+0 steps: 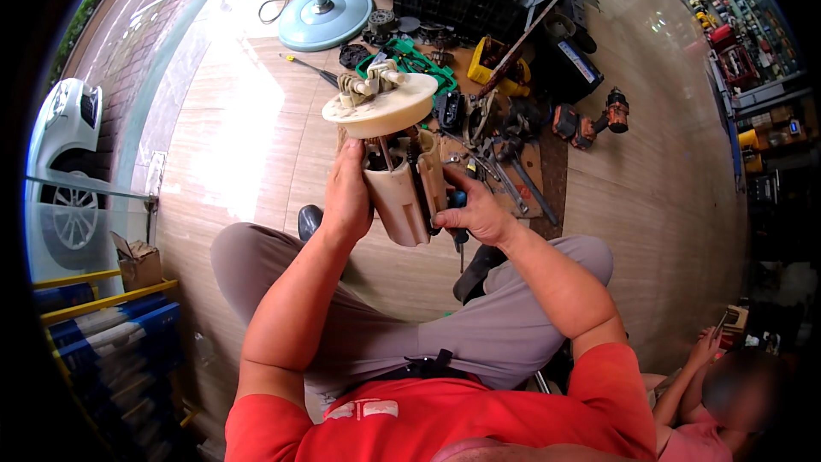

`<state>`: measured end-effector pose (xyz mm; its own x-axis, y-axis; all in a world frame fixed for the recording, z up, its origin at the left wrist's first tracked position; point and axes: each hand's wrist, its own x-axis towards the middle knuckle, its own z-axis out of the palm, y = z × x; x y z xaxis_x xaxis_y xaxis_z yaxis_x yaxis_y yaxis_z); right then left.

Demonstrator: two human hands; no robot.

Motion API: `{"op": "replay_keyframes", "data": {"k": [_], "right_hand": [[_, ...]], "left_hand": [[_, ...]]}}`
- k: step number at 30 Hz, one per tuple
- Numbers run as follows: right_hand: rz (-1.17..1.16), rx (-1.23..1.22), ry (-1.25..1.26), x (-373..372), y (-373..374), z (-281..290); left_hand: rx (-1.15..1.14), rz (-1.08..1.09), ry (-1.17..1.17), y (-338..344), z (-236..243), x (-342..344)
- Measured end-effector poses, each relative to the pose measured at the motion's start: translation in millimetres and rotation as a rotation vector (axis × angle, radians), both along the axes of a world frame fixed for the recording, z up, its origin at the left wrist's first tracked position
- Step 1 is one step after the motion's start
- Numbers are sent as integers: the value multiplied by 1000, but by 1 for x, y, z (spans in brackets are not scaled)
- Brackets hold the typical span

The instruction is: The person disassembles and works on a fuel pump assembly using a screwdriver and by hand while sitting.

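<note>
Gripping a cream plastic assembly [398, 210] in both hands, raised over the tiled floor [256, 150] in front of crossed legs [376, 316]. Left hand [345, 198]: fingers clamped on the near-left side of the body. Right hand [481, 216]: fingers clamped on the right side, thumb on the wall; fingertips behind are hidden. Blue-handled screwdriver [458, 199] at the right palm, shaft down; can't tell how firmly it's held.

Round lid [380, 111] stands off the body on a thin rod [386, 152], fittings on top, tilted a bit. Dark line runs down the right side.

Risks, my judgement: squeezing or twisting unevenly could bend the rod or crack the plastic. Tipping the top-heavy lid could strain the dark line. Right hand shares its grip with the screwdriver, so either could slip; tip could poke the leg or shoe below. A drop would hit hard tile, or bounce toward the loose tools [509, 167] and the cordless drill [590, 124] beyond, where small parts could get lost.
</note>
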<state>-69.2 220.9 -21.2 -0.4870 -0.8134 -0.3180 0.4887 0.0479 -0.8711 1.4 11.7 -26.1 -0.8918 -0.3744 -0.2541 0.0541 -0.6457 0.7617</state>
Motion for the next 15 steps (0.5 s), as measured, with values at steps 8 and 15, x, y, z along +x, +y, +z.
{"op": "replay_keyframes", "data": {"k": [8,15], "right_hand": [[-20,1,65,3,1,12],[-30,119,263,10,4,25]], "left_hand": [[160,-60,-21,1,11,0],[290,-72,-68,-2,1,-4]]}}
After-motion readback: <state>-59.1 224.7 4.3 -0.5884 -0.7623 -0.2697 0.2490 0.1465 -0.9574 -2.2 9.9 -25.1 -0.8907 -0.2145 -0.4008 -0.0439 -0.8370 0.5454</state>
